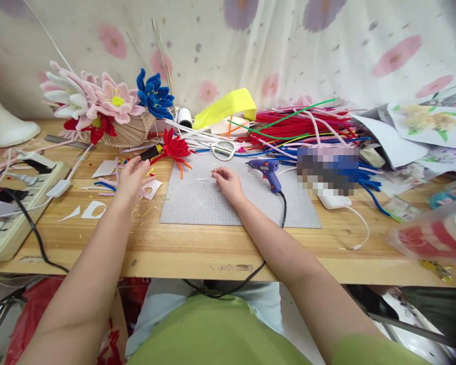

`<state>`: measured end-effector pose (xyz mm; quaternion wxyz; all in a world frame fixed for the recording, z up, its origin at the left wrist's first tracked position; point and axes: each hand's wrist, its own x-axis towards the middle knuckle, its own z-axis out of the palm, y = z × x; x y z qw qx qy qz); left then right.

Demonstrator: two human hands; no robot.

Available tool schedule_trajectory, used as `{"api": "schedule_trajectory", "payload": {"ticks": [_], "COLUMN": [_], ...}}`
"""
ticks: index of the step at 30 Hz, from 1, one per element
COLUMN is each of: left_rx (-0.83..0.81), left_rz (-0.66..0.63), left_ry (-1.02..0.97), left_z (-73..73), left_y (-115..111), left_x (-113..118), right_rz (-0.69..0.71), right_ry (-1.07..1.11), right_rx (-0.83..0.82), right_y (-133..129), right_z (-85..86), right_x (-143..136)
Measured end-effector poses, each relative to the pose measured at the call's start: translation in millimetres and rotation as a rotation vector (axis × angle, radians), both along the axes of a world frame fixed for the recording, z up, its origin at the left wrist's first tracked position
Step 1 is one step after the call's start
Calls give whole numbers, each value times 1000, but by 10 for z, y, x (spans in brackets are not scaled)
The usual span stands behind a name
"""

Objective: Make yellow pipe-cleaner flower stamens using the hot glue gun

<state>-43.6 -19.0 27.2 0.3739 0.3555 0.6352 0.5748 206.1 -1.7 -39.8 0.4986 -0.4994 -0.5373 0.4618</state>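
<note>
Green shirt point(213, 332) foremost, left hand point(134, 177) near tool point(151, 152), right hand point(228, 184) pinched above mat point(201, 208).

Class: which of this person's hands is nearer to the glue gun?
Right. The right hand is over the grey mat, just beside the glue gun; the left hand is off the mat, near the black-and-yellow tool.

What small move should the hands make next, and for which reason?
I would probably close the left hand on the black-and-yellow tool: its fingers are spread right by it, while the right hand is already pinched over the mat.
</note>
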Motion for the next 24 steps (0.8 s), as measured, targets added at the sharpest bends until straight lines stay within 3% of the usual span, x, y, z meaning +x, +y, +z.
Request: {"api": "schedule_trajectory", "payload": {"ticks": [3,7,10,15,21,24], "left_rx": [63,189,167,43,189,159], "left_rz": [86,91,86,-164,-496,-543], "left_ry": [130,330,256,334,340,428], "left_z": [-37,-121,-136,-231,-459,-481], "left_y": [17,33,-9,-36,-3,-34], "left_x": [-59,-104,-30,367,995,1155], "right_rz": [0,-3,4,20,9,49], "right_ry": [0,32,40,31,-78,-75], "right_rx": [-6,28,29,10,108,143], "right_y": [0,9,1,-23,-20,-21], "right_z": [-3,-26,-17,12,10,16], "right_x": [-2,0,-1,-3,11,16]}}
